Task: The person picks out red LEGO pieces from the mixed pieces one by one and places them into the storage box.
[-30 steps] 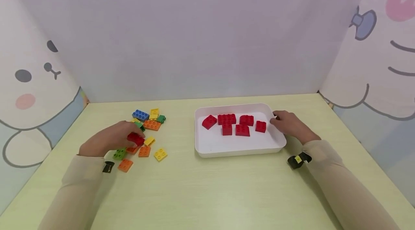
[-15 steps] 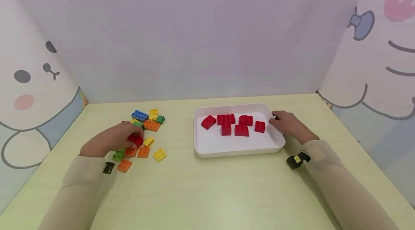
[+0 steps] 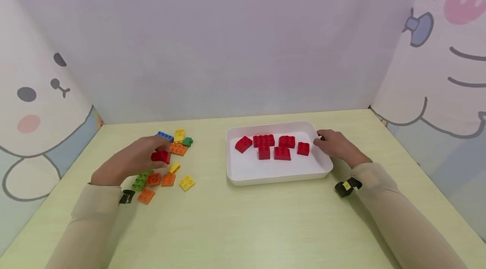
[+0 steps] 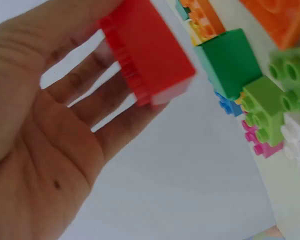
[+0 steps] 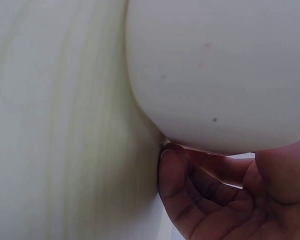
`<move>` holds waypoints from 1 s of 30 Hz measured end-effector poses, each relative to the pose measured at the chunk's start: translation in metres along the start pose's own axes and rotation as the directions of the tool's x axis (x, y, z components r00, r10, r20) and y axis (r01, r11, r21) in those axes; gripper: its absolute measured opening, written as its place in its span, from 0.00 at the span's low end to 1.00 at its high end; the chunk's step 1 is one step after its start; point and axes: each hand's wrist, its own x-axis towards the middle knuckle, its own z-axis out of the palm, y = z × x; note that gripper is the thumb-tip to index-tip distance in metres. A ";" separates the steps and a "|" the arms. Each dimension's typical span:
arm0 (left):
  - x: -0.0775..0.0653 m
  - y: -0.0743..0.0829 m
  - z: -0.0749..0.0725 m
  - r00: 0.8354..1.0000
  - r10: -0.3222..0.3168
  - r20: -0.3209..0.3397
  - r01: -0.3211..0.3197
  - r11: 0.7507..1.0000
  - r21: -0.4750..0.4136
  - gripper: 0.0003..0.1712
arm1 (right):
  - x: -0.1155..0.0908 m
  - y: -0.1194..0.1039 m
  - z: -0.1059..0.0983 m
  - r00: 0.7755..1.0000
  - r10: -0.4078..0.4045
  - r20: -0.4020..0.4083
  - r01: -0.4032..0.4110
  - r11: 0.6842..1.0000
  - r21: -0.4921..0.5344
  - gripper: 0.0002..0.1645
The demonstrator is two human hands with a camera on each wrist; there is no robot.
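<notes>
Above a pile of toy building bricks on the left of the table, my left hand (image 3: 134, 157) holds a red brick (image 3: 161, 157) between thumb and fingertips. The left wrist view shows this red brick (image 4: 155, 55) sideways, its studs toward the fingers. On the right, a white tray (image 3: 243, 174) carries several red bricks (image 3: 282, 153). My right hand (image 3: 339, 146) grips the tray's right end. In the right wrist view, the curled fingers (image 5: 174, 185) of that hand sit against the tray's underside edge, and the thumb is partly cut off.
Around the left hand lie orange bricks (image 3: 168, 179), yellow bricks (image 3: 187, 183), a light green brick (image 3: 140, 181), a blue brick (image 3: 165, 136) and a dark green brick (image 3: 187, 142). A pink brick (image 4: 261, 145) shows in the left wrist view. A pale wall (image 3: 235, 49) closes off the back.
My left hand has lifted the red brick slightly off the pile, uncovering more of an orange brick beneath. The right hand stays at the tray. The head view has shifted slightly.
</notes>
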 end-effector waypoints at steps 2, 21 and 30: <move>0.001 0.005 -0.002 0.999 0.029 -0.042 -0.029 1.000 0.006 0.19 | 0.000 0.000 0.001 1.000 0.001 0.004 -0.001 1.000 0.007 0.31; 0.009 0.040 -0.015 0.987 0.116 -0.112 -0.114 0.993 0.029 0.25 | 0.001 -0.005 0.001 1.000 0.000 0.007 -0.001 1.000 0.014 0.30; 0.027 0.070 -0.019 0.981 0.138 -0.138 -0.136 0.990 0.025 0.23 | -0.003 -0.003 0.000 1.000 0.005 0.003 -0.005 1.000 0.011 0.29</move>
